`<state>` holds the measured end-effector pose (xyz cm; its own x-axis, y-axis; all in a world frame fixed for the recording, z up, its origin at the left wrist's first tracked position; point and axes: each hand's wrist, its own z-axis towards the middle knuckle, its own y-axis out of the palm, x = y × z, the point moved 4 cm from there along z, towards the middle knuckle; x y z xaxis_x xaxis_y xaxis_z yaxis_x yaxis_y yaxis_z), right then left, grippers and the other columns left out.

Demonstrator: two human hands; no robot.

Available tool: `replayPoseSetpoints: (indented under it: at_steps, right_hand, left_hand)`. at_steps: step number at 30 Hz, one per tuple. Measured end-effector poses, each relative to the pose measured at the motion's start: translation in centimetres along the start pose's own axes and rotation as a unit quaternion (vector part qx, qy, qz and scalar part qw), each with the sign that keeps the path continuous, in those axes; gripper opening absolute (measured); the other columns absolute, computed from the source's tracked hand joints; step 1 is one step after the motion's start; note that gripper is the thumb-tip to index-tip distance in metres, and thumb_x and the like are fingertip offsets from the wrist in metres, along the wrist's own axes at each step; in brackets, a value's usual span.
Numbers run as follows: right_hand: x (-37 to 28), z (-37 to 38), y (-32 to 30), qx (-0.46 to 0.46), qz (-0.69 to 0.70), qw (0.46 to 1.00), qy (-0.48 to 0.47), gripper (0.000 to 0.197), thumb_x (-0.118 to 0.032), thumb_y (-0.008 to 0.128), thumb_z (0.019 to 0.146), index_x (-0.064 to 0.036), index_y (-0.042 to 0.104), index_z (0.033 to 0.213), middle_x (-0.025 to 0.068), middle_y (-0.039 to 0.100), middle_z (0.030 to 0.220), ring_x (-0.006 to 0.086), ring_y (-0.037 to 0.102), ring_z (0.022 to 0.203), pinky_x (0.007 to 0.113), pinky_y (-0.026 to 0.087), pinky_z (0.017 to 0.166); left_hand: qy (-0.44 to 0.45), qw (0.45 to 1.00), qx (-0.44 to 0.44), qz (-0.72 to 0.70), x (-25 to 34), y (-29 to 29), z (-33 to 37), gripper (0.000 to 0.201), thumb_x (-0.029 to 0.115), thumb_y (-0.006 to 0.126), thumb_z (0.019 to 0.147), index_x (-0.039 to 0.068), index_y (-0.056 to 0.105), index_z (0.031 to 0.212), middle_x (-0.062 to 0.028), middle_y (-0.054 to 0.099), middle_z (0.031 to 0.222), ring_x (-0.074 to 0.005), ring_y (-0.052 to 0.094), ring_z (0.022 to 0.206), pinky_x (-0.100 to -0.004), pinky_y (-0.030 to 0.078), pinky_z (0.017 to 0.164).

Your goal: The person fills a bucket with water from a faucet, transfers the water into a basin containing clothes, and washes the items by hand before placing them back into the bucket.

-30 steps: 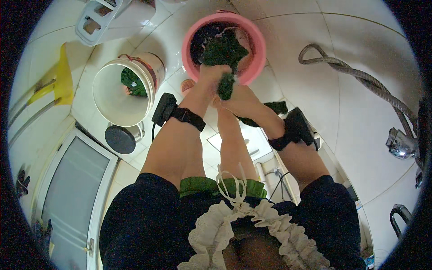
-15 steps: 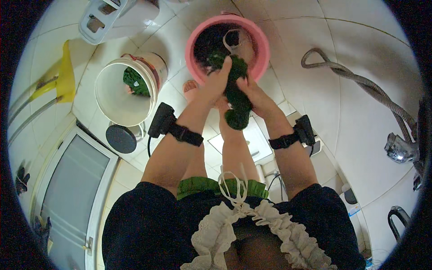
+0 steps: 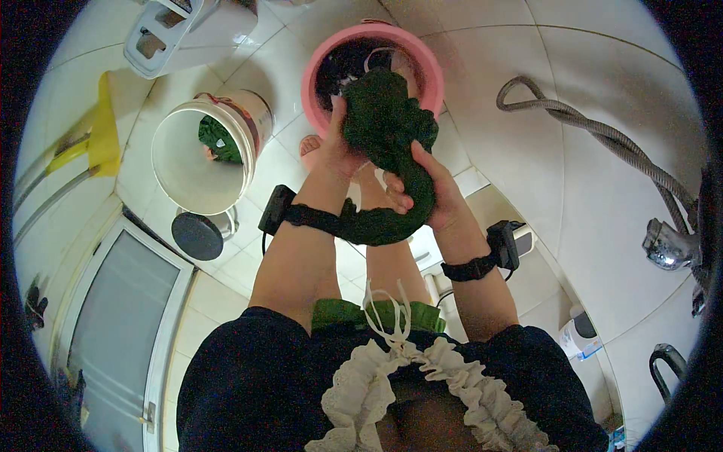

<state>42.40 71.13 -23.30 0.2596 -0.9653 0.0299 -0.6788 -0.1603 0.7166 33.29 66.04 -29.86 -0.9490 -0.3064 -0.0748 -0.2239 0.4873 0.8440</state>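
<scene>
A long, twisted dark green cloth is held up between my hands, bunched at its far end over the basin. My left hand grips its left side, thumb up and fingers mostly hidden beneath. My right hand is wrapped round its narrower part, with fingertips showing on the inner side. The cloth's tail loops down and left toward my left forearm. Below and beyond stands a pink basin holding dark cloth and a pale piece with a light strap. Black bands with boxes sit on both forearms.
A white bucket with a green cloth in it stands at the left, beside a round black lid-like thing. A yellow-and-metal stand is farther left. A metal shower hose hangs on the right wall.
The bunched cloth has come up and opened wider above the basin. Its tail now bends left toward my left forearm. My right hand has moved nearer to me along it.
</scene>
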Motion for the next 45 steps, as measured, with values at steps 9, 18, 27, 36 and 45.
replayPoseSetpoints:
  at_steps: [9,18,27,36,45]
  right_hand:
    - [-0.7,1.4,0.8,0.166,-0.439,0.881,-0.063,0.03,-0.03,0.052,0.08,-0.0025,0.053,0.093,0.0055,0.056,0.07,0.0116,0.054,0.058,0.023,0.043,0.048]
    - [-2.0,2.9,1.4,0.182,-0.769,0.606,-0.084,0.045,-0.04,0.042,0.08,0.0024,0.058,0.076,0.0228,0.056,0.064,0.0379,0.057,0.065,0.043,0.045,0.058]
    - [-2.6,0.1,-0.8,0.31,-0.611,0.704,-0.186,0.041,-0.035,0.044,0.084,0.0046,0.053,0.091,0.0162,0.057,0.08,0.0257,0.053,0.079,0.034,0.041,0.07]
    - [-4.4,-8.8,2.8,0.324,-0.279,0.783,-0.451,0.04,-0.027,0.044,0.087,-0.0004,0.038,0.116,0.0114,0.048,0.111,0.021,0.049,0.1,0.039,0.042,0.085]
    - [-11.9,-7.4,2.3,0.395,-0.323,0.687,-0.517,0.027,-0.019,0.056,0.081,-0.001,0.052,0.1,0.0064,0.055,0.096,0.0146,0.049,0.089,0.026,0.038,0.079]
  left_hand:
    - [0.083,0.935,0.121,0.323,3.0,3.3,0.6,0.035,0.008,0.067,0.065,0.001,0.051,0.096,-0.0092,0.057,0.085,-0.0205,0.059,0.071,-0.0308,0.051,0.061]
    - [0.137,0.769,0.196,0.593,4.3,1.0,2.5,0.036,0.007,0.063,0.056,-0.002,0.054,0.088,-0.0093,0.059,0.081,-0.0193,0.055,0.068,-0.0305,0.045,0.064]
    - [0.142,0.917,0.284,0.243,3.8,-1.0,-2.0,0.04,0.031,0.059,0.076,0.003,0.05,0.103,-0.0074,0.058,0.091,-0.0205,0.056,0.08,-0.031,0.045,0.073]
    - [0.167,0.971,0.17,0.035,5.7,1.5,-12.2,0.037,0.028,0.042,0.082,0.001,0.048,0.106,-0.012,0.055,0.101,-0.0235,0.053,0.094,-0.0371,0.042,0.083]
    - [0.325,0.928,0.158,0.084,10.1,6.5,-14.7,0.041,0.024,0.043,0.079,0.002,0.043,0.114,-0.0141,0.05,0.111,-0.0281,0.05,0.1,-0.0439,0.039,0.087]
